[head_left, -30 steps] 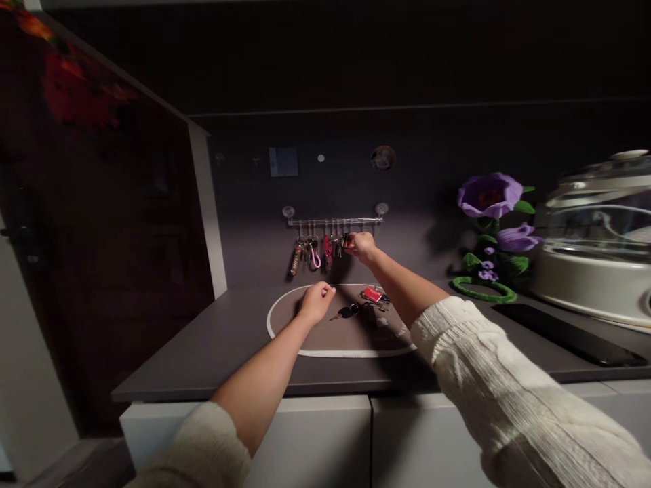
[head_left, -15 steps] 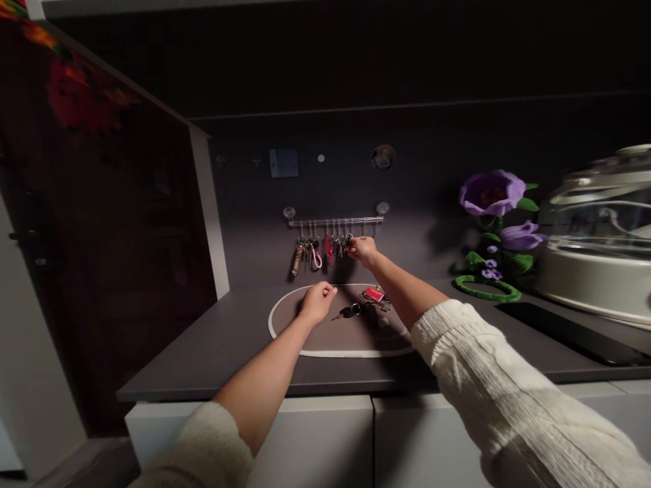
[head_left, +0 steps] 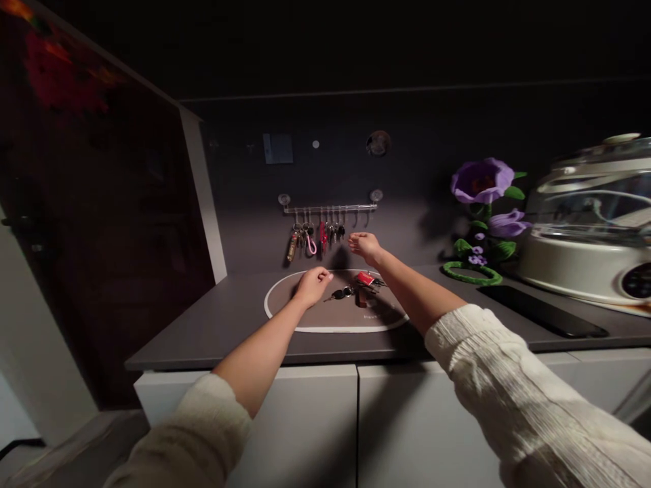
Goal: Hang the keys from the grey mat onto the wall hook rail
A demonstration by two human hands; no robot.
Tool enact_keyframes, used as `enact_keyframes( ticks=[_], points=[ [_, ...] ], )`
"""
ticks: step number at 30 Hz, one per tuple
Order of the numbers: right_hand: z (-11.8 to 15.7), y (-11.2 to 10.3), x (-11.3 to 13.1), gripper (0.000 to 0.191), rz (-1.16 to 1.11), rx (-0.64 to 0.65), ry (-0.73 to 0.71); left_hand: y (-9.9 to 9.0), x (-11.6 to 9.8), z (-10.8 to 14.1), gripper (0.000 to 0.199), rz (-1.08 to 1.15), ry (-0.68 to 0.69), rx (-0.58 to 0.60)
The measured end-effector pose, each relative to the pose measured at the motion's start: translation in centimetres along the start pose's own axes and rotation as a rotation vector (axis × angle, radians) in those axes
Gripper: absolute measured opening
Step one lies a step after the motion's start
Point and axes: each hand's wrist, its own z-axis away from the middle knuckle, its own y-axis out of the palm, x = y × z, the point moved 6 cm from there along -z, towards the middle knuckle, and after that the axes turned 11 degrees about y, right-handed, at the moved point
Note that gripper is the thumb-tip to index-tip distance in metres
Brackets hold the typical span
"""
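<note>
Several keys hang on a clear hook rail fixed to the dark wall, among them a brown key tag, a pink loop and a red key item. My right hand is just right of the hanging keys, its fingers apart and holding nothing. Low over the left part of the oval mat, my left hand has its fingers curled; whatever they may hold is hidden. A black key and a bunch with a red tag lie on the mat.
Purple flowers with a green ring base stand at the right. In front of a white domed appliance lies a black phone-like slab. A dark door is at the left, and white cabinet fronts are below the counter.
My right hand has let go of the key at the rail's right part and drawn back; that key now hangs there. The view has shifted slightly.
</note>
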Motion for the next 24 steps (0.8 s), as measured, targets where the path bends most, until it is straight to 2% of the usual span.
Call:
enact_keyframes(
  ticks=[8,15,19,24],
  points=[
    [3.7,-1.2,-2.4,0.005,0.090,0.077,-0.020,0.6,-1.8,0.6,0.014,-0.034,0.046,0.033],
    [5.8,-2.0,-4.1,0.009,0.205,0.125,-0.133,1.8,-3.8,1.2,0.013,-0.264,0.115,0.108],
    [5.6,-2.6,-5.0,0.013,0.387,0.110,-0.228,1.9,-3.5,1.2,0.014,-0.364,0.108,0.152],
    [5.7,-2.6,-5.0,0.015,0.615,0.092,-0.336,1.9,-2.8,1.0,0.013,-0.302,0.102,0.152]
  ],
)
